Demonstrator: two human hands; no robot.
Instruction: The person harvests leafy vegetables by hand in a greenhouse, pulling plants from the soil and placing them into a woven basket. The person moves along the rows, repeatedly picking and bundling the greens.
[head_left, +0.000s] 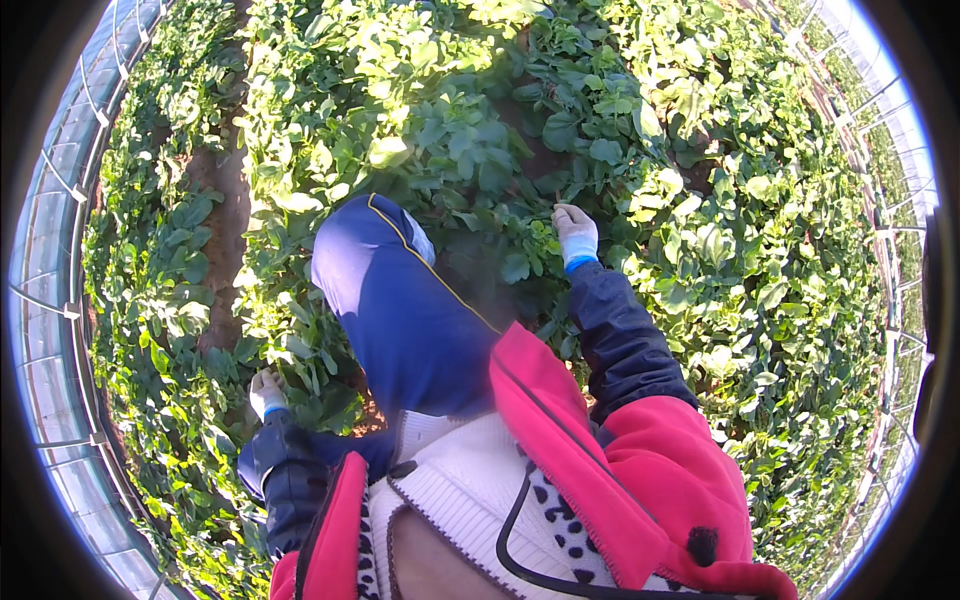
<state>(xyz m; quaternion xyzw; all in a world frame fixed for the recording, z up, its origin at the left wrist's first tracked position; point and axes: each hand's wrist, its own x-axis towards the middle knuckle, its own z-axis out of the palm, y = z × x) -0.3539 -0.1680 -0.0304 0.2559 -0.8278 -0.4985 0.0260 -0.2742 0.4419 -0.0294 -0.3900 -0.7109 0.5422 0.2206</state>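
Note:
Dense leafy green plants (465, 142) stand before me and around both my hands. My right hand (575, 229), in a pale work glove with a blue cuff, is at the foliage above the middle; its fingers are curled near a thin stem, and whether they grip it cannot be told. At the lower left, my left hand (268, 390), gloved the same way, touches or nearly touches the leaves beside my leg. Its fingertips are partly hidden among the leaves, so what it holds cannot be told.
My bent knee in blue trousers (420, 322) juts forward between my hands. A strip of bare brown soil (225, 247) runs between plant rows on the left. Curved greenhouse framing with clear sheeting (45, 352) borders the left; more framing (889, 300) curves along the right.

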